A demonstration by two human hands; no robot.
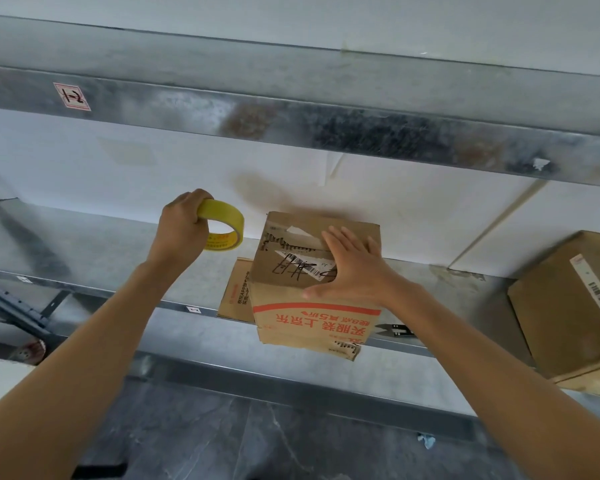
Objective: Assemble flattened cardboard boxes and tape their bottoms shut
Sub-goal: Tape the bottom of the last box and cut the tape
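Note:
A small brown cardboard box (pixel 291 268) with red print stands on the metal shelf (pixel 101 258), its folded flaps facing up and its front corner past the shelf edge. My right hand (pixel 354 268) lies flat on those flaps with straight fingers, pressing them down. My left hand (pixel 182 223) grips a roll of yellow tape (pixel 222 226), held in the air left of the box. A flattened cardboard box (pixel 234 292) lies on the shelf under and beside the standing one.
A larger brown box (pixel 568 306) with a white label sits at the shelf's right end. Small black snips (pixel 394 330) lie by the shelf edge right of the box. A second metal shelf (pixel 291 116) runs overhead. Dark floor lies below.

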